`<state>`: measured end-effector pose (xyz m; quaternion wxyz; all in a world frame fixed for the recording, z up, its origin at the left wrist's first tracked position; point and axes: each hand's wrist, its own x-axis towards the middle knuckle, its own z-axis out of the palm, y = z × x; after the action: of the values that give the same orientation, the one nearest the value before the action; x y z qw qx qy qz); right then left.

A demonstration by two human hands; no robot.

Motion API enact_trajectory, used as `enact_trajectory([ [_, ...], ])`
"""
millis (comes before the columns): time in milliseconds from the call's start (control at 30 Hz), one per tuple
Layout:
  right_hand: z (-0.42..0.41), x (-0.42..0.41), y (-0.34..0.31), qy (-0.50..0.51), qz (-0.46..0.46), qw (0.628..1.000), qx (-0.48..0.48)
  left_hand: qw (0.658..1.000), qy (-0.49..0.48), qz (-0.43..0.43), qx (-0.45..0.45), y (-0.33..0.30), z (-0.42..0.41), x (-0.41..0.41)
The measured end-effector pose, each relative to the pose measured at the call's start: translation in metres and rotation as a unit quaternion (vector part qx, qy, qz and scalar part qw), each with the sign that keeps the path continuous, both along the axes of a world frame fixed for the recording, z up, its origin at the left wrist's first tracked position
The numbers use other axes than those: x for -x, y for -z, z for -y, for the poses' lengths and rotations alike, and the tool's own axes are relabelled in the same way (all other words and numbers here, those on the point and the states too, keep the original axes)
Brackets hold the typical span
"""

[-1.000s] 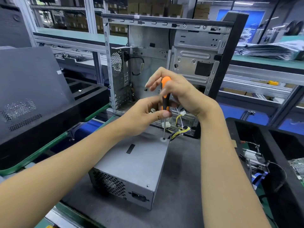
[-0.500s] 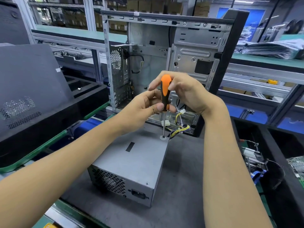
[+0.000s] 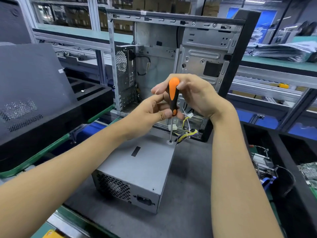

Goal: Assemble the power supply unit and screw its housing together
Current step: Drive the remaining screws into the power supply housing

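Grey power supply unit [image 3: 137,167] lying flat on the dark desk [image 3: 188,203], just in front of an open computer case [image 3: 171,66]. Orange-and-black screwdriver [image 3: 173,97] upright, tip on the unit's far top corner. Right hand [image 3: 193,95] curled round handle top; left hand [image 3: 151,114] pinching its lower end.

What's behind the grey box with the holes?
Behind the power supply unit stands an open computer case, with yellow wires between them. The hands and screwdriver hide part of the case's inside.

Bright even overhead light, soft shadows, wide-angle bending at edges
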<state>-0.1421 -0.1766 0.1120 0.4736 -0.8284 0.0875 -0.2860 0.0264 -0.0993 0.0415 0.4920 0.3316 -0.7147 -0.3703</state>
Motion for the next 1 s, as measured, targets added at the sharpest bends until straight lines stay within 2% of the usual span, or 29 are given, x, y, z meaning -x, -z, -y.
enact_trajectory([
  [200,-0.002,-0.007,-0.002,0.077,0.022,0.996,0.039,0.998,-0.053,0.019,0.014,-0.001,0.0,0.003],
  [267,-0.005,-0.013,-0.001,0.085,-0.002,0.994,0.063,0.998,-0.063,0.012,0.01,-0.001,0.004,0.001],
  [333,-0.011,-0.014,-0.002,0.066,-0.038,0.996,0.045,0.997,-0.076,0.018,0.017,0.0,0.005,-0.003],
  [400,-0.01,-0.012,-0.002,0.053,-0.044,0.998,0.015,0.998,-0.058,0.017,0.007,0.0,0.001,-0.006],
  [633,-0.007,0.001,-0.008,0.084,-0.023,0.995,0.05,0.997,0.04,0.061,-0.04,-0.002,-0.001,-0.003],
  [700,-0.009,0.012,-0.015,0.097,0.008,0.994,0.058,0.987,0.059,0.132,-0.065,-0.009,0.0,-0.003],
  [767,-0.01,0.032,-0.027,0.128,0.068,0.989,0.043,0.963,0.046,0.257,-0.064,-0.017,0.004,0.005],
  [867,-0.01,0.073,-0.041,0.184,0.105,0.976,0.039,0.903,0.062,0.425,0.003,-0.022,0.014,0.047],
  [933,-0.013,0.095,-0.044,0.207,0.093,0.972,0.051,0.851,0.102,0.515,0.005,-0.012,0.02,0.087],
  [1000,-0.014,0.107,-0.045,0.231,0.081,0.967,0.068,0.815,0.132,0.564,-0.011,0.002,0.024,0.118],
])
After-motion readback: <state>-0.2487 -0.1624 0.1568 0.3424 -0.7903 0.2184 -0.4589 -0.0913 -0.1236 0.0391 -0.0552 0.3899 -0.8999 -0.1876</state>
